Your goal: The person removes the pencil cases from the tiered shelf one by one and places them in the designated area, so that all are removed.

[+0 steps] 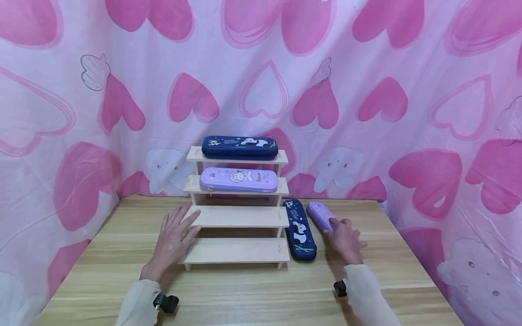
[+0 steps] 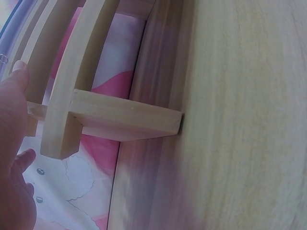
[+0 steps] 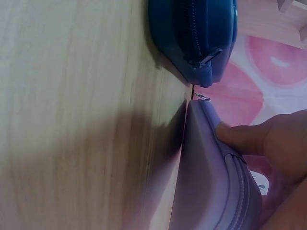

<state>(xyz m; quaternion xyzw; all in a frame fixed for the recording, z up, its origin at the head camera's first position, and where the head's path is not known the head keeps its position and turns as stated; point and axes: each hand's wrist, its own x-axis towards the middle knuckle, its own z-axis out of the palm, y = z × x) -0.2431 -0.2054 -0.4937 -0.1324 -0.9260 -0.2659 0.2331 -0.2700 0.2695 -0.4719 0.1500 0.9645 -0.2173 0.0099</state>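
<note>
My right hand (image 1: 345, 240) holds a purple pencil case (image 1: 320, 214) by its near part, right of the rack. In the right wrist view the thumb (image 3: 240, 137) lies against the zipped side of that case (image 3: 206, 177). A dark blue pencil case (image 1: 300, 231) with a panda picture lies between it and the rack. My left hand (image 1: 173, 240) is spread at the left side of the wooden step rack (image 1: 236, 250), beside its lower shelves. Another dark blue case (image 1: 239, 148) lies on the top shelf, and a purple one (image 1: 238, 180) on the shelf below.
The rack stands on a wood-grain table (image 1: 228, 294). A pink curtain with hearts (image 1: 310, 104) hangs close behind the table and along its sides. A black wrist camera (image 1: 166, 302) is strapped at the left sleeve, another (image 1: 340, 288) at the right.
</note>
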